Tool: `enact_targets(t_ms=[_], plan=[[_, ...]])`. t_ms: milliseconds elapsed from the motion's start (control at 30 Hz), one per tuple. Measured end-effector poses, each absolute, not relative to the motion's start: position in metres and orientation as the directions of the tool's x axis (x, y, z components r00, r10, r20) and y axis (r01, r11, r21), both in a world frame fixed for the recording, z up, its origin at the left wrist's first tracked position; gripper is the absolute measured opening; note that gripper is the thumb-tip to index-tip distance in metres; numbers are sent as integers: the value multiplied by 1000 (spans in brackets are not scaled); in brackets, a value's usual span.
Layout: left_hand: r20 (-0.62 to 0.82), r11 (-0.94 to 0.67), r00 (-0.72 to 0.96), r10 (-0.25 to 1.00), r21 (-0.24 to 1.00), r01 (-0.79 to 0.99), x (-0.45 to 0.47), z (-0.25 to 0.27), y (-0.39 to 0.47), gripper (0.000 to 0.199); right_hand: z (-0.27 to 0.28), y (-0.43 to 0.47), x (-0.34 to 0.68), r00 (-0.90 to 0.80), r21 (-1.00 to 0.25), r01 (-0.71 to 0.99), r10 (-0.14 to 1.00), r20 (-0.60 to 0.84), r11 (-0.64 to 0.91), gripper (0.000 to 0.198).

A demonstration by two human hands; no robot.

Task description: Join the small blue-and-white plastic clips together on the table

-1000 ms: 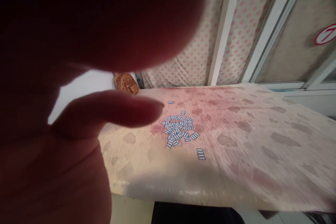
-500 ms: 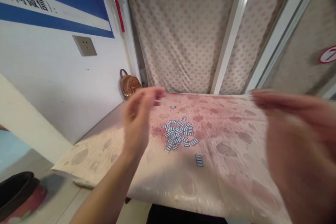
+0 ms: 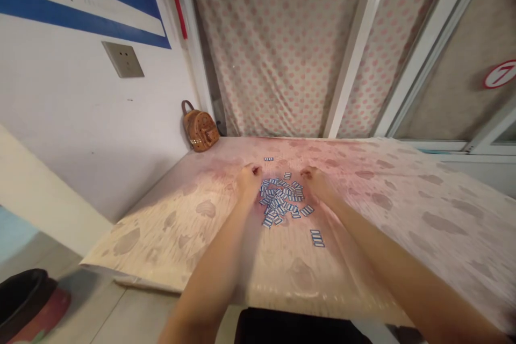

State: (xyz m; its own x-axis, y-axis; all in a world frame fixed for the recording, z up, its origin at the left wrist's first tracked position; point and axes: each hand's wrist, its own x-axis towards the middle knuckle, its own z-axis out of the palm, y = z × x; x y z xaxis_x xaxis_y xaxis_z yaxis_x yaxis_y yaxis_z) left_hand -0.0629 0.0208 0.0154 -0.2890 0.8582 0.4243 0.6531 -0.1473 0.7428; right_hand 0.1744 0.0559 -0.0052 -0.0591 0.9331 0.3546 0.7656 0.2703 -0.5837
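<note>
A loose pile of small blue-and-white striped pieces [image 3: 281, 198], flat like little cards, lies on the patterned tablecloth [image 3: 226, 220]. At the pile's left edge, my left hand [image 3: 249, 178] rests with curled fingers. Mirroring it on the right side, my right hand [image 3: 313, 179] is closed too. Whatever either hand might hold is hidden. One strip of pieces [image 3: 317, 238] lies apart, nearer to me, and another small strip [image 3: 269, 159] sits beyond the pile.
A brown mini backpack [image 3: 200, 128] stands at the table's far left corner against the white wall. Behind the table hangs a dotted curtain [image 3: 278, 48] with white frame posts. A dark-rimmed pot [image 3: 36, 301] is on the floor at lower left.
Both hands have come down from the air to the tabletop. My right hand has moved far inward to the left, my left hand slightly right, so they now flank the pile.
</note>
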Motion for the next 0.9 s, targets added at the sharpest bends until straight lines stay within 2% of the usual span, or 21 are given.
enact_targets(t_ms=[100, 200, 367, 633, 733, 900], plan=[[411, -157, -240, 879, 727, 668, -56, 9, 17, 20, -6, 81, 146, -56, -547, 808, 953, 297, 218, 17], [370, -141, -198, 908, 714, 686, -50, 7, 18, 19, -11, 98, 126, -39, -512, 841, 964, 263, 174, 23], [344, -154, -142, 928, 703, 694, -51, 4, 19, 19, -8, 97, 124, -19, -523, 840, 971, 237, 144, 3], [249, -158, -65, 966, 773, 614, -37, -2, 32, 17, 3, 71, 179, 22, -688, 691, 945, 327, 222, 20], [213, -127, -43, 976, 720, 682, -25, -1, 37, 14, -2, 66, 195, 51, -784, 578, 948, 313, 228, 23], [121, -40, -41, 992, 594, 803, -12, 8, 41, 15, -5, 55, 204, 63, -890, 389, 957, 284, 238, 15]])
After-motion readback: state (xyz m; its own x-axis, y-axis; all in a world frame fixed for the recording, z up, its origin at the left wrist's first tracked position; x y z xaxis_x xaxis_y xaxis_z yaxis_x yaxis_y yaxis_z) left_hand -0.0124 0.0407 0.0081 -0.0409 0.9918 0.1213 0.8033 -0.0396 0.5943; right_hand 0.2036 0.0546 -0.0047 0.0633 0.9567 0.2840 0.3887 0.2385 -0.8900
